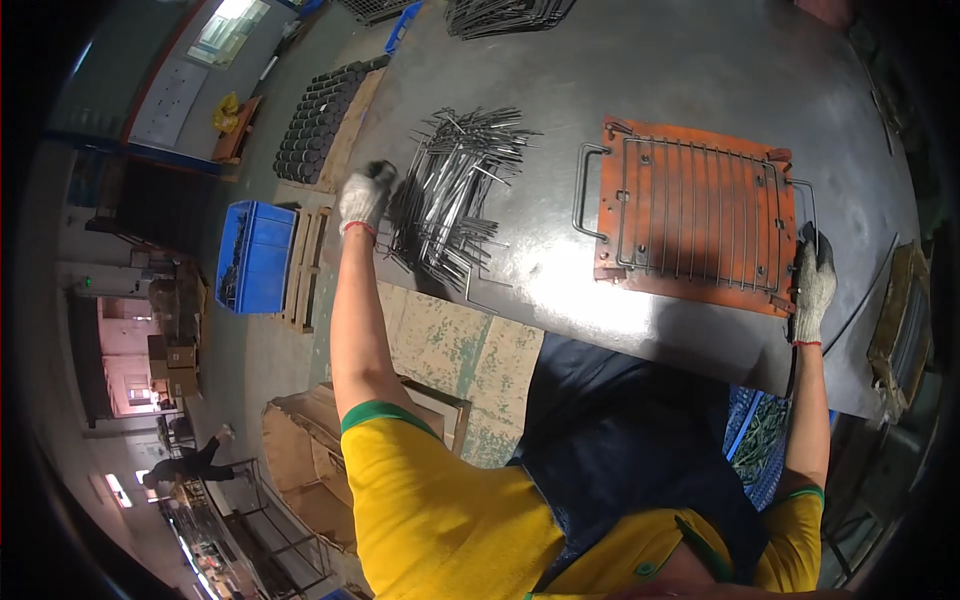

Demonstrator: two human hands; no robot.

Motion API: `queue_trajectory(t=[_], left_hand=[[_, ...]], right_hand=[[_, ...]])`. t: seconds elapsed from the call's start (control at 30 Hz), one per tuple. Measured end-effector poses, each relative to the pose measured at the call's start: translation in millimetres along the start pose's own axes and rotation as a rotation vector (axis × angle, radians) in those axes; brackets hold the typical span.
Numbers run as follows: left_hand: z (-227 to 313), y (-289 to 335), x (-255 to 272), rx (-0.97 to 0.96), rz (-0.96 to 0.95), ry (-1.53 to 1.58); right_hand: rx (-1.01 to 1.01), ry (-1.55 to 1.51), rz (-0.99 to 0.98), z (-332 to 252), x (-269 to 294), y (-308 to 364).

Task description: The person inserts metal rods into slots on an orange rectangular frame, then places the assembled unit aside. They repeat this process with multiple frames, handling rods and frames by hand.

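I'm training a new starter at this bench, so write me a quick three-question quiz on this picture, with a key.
1. Multiple choice: what colour is the plate under the wire rack? A) blue B) orange C) green
2. Which of the person's hands is nearer the pile of thin metal rods?
3. True or false: the pile of thin metal rods lies to the right of the plate.

Key:
1. B, orange.
2. The left hand; the right hand is at the plate's right edge.
3. False: it lies to the left.
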State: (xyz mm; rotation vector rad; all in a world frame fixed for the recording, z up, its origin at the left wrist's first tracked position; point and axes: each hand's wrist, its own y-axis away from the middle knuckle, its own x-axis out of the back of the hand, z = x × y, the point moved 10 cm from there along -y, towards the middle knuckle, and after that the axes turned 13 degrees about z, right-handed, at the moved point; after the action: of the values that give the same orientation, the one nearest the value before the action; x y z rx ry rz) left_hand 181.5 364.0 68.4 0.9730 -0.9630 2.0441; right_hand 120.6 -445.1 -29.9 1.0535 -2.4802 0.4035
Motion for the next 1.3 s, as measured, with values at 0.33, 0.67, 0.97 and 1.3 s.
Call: queue_trajectory(t=[0.33,0.67,0.97,1.3], left_hand=[[23,10,-24,0.043,-0.182,-0.205],[46,10,-26,-0.177,-0.134,-0.334],[90,0,53,-0.427,0.347,-0.248],[248,143,2,0.294,-0.525,1.152]], right_hand=[[0.062,-0.029,0.051,1,5,-5],[0.085,-0.021,0.038,1,4,-6],[0.079,0.05,0.028,-4,4,-2],[0.328,0.104,0.077,-98,48,11]])
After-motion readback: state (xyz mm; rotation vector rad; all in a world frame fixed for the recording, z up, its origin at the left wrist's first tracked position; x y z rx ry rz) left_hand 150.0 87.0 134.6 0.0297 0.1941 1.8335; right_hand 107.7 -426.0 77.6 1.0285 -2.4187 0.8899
